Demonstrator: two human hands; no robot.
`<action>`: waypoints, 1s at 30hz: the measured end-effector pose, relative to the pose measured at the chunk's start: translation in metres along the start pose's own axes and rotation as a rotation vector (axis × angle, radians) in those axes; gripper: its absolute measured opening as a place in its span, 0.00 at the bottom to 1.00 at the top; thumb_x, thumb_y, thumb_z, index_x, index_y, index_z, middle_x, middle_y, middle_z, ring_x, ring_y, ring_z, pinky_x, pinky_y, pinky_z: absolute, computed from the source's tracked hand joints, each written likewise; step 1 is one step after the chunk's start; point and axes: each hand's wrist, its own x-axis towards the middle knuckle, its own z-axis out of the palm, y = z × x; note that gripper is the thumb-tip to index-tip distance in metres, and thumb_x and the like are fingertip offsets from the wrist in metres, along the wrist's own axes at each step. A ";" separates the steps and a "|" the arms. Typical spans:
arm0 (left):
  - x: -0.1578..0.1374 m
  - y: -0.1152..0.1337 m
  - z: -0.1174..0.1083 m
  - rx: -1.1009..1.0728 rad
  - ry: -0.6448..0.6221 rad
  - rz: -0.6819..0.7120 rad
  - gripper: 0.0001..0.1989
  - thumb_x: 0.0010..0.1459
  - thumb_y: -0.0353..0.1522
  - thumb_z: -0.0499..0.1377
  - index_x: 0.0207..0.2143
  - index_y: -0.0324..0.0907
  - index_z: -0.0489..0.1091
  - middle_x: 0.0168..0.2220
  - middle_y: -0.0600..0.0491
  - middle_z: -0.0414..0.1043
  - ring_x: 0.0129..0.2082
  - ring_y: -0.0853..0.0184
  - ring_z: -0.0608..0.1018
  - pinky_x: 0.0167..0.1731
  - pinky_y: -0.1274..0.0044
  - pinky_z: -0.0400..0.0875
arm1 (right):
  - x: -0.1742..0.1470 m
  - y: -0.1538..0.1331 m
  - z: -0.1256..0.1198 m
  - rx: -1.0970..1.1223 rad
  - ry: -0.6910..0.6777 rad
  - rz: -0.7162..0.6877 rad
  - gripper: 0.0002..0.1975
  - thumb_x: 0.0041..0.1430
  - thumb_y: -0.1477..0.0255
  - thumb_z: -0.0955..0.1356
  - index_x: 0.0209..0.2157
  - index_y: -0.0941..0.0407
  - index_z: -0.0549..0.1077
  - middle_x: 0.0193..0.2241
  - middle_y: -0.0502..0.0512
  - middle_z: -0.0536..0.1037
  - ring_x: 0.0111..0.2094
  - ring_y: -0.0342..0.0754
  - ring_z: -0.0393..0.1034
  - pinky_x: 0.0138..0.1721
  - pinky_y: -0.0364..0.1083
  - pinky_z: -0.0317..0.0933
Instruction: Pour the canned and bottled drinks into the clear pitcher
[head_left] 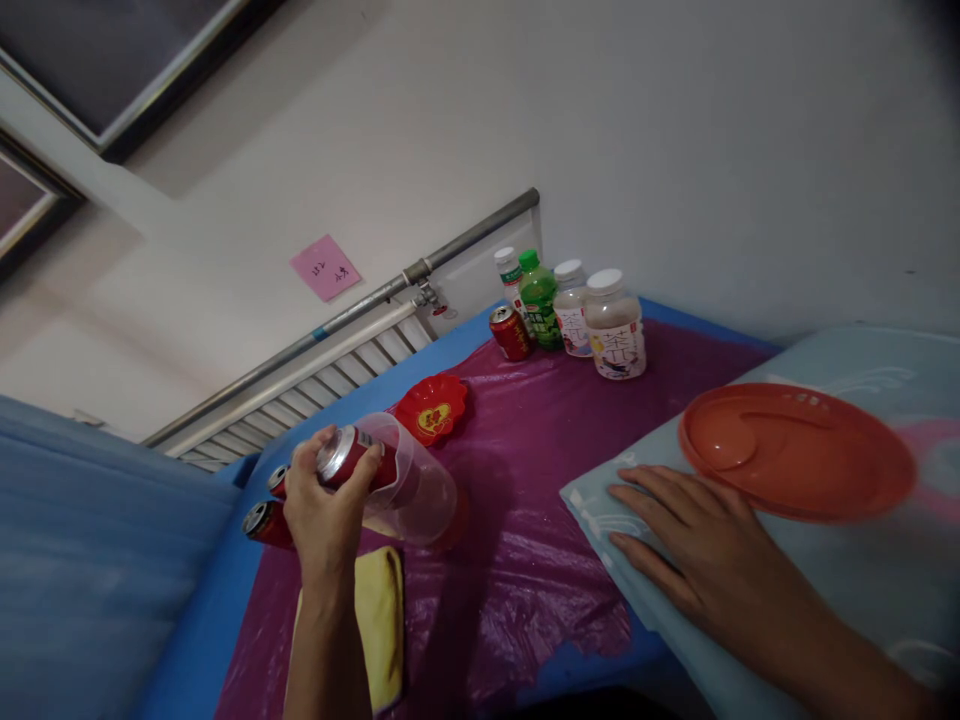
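Note:
My left hand (326, 510) grips a red drink can (360, 458) with a silver end, tilted at the mouth of a clear plastic pitcher (427, 490). The can's lower part overlaps the pitcher's rim. Spread flat, my right hand (697, 550) rests on a light-blue patterned cover (817, 600), its fingers beside an orange-red oval plastic lid (799, 450). Two more cans stand behind my left wrist, partly hidden; the nearer is a dark-topped red can (268, 522). A folded yellow cloth (380, 625) lies below the pitcher.
A red scalloped dish (431, 408) sits beyond the pitcher on purple plastic sheeting (525, 480). Farther back stand a small red can (510, 333), a green bottle (540, 300) and white-capped bottles (615, 335). A radiator (322, 385) runs along the wall; a blue curtain (97, 560) hangs at left.

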 end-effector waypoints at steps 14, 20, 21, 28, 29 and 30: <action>0.001 -0.005 0.001 -0.004 0.016 0.023 0.30 0.42 0.49 0.67 0.47 0.47 0.72 0.48 0.50 0.74 0.48 0.54 0.75 0.52 0.60 0.68 | 0.002 -0.001 -0.001 0.014 -0.019 0.016 0.20 0.65 0.59 0.60 0.49 0.55 0.74 0.47 0.61 0.78 0.49 0.60 0.71 0.50 0.60 0.58; 0.002 -0.007 0.002 -0.021 0.016 0.004 0.31 0.41 0.49 0.67 0.47 0.46 0.72 0.49 0.49 0.74 0.48 0.55 0.75 0.51 0.61 0.69 | 0.002 -0.001 -0.001 -0.007 -0.001 -0.006 0.20 0.66 0.60 0.60 0.48 0.56 0.74 0.47 0.62 0.78 0.48 0.59 0.71 0.50 0.58 0.58; 0.002 -0.008 0.002 -0.024 0.017 0.002 0.31 0.41 0.50 0.67 0.47 0.46 0.72 0.49 0.49 0.74 0.49 0.55 0.75 0.51 0.62 0.69 | 0.002 -0.001 -0.001 -0.011 0.003 -0.011 0.20 0.66 0.60 0.60 0.48 0.57 0.74 0.47 0.62 0.78 0.48 0.59 0.71 0.50 0.58 0.58; 0.001 -0.003 0.000 -0.014 0.022 0.014 0.31 0.42 0.51 0.66 0.46 0.44 0.73 0.49 0.46 0.74 0.51 0.53 0.74 0.54 0.60 0.65 | 0.000 -0.001 0.000 0.006 -0.016 0.024 0.20 0.66 0.58 0.60 0.49 0.54 0.74 0.48 0.61 0.78 0.49 0.59 0.71 0.50 0.59 0.59; 0.001 -0.002 0.000 -0.018 0.023 0.019 0.31 0.42 0.50 0.66 0.46 0.43 0.73 0.49 0.46 0.74 0.51 0.53 0.74 0.55 0.60 0.65 | 0.000 -0.001 0.000 0.007 -0.018 0.026 0.20 0.66 0.58 0.60 0.49 0.54 0.74 0.48 0.61 0.78 0.50 0.59 0.71 0.50 0.59 0.59; 0.001 -0.002 0.000 -0.025 0.024 0.026 0.31 0.42 0.50 0.66 0.46 0.43 0.73 0.49 0.46 0.74 0.51 0.53 0.74 0.55 0.60 0.64 | 0.000 -0.001 0.000 0.006 -0.019 0.023 0.20 0.66 0.58 0.60 0.49 0.54 0.74 0.48 0.61 0.78 0.49 0.59 0.71 0.50 0.59 0.60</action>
